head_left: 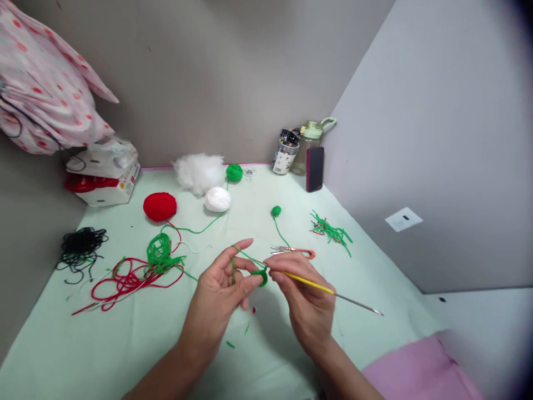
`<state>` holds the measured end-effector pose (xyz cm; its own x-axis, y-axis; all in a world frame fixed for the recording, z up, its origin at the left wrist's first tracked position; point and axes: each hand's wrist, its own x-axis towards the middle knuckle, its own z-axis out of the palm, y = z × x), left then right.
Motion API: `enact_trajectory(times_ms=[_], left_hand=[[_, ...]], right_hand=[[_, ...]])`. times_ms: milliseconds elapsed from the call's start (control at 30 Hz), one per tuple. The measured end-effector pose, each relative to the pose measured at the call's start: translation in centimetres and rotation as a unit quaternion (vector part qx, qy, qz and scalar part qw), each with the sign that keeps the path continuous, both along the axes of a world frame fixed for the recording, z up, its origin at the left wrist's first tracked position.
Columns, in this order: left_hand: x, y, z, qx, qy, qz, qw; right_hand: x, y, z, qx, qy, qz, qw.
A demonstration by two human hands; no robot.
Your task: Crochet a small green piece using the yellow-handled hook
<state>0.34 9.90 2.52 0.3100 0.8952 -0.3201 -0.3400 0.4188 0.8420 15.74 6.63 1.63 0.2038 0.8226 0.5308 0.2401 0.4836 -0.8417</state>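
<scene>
Over the middle of the table, my left hand point(222, 286) pinches a small green crochet piece point(261, 276) between thumb and fingers. Green yarn point(246, 254) runs over its raised index finger towards the piece. My right hand point(306, 297) grips a crochet hook point(310, 283) with a yellow handle and metal ends. The hook's near tip meets the green work, though my fingers partly hide that spot. Its other end points out to the right. Just behind my right hand lie small scissors point(306, 253) with an orange handle, partly covered.
Red point(160, 206), white point(217, 199) and green point(234, 173) yarn balls sit near white stuffing point(200, 173). Tangled red yarn point(125, 280) and black yarn point(83, 244) lie left. Green scraps point(331, 229), a small green ball point(276, 211), a phone point(315, 169) and a bottle point(306, 150) stand or lie right.
</scene>
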Motion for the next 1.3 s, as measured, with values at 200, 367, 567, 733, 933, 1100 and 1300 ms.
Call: enact_trajectory(times_ms=[200, 367, 567, 733, 933, 1100, 1300], left_hand=[[0.4, 0.2, 0.7, -0.049, -0.057, 0.006, 0.997], [0.8, 0.3, 0.7, -0.050, -0.080, -0.001, 0.996], [0.6, 0.9, 0.0, -0.001, -0.051, -0.004, 0.999], [0.3, 1.2, -0.3, 0.008, -0.034, -0.005, 0.999], [-0.1, 1.3, 0.1, -0.009, -0.036, 0.012, 0.999], [-0.1, 1.1, 0.0, -0.010, -0.042, 0.000, 0.999], [-0.4, 0.9, 0.4, -0.022, -0.060, -0.020, 0.998]], right_hand=[[-0.4, 0.3, -0.3, 0.007, 0.023, -0.043, 0.999], [-0.3, 0.9, -0.7, -0.008, 0.097, -0.017, 0.995], [0.3, 1.4, -1.1, -0.041, 0.134, 0.080, 0.987], [0.5, 1.8, -0.6, -0.047, 0.065, 0.054, 0.995], [0.1, 2.2, -1.2, -0.118, 0.194, 0.077, 0.971], [-0.1, 1.9, -1.2, -0.170, 0.252, 0.088, 0.949], [0.0, 2.4, 0.0, -0.179, 0.312, 0.122, 0.925]])
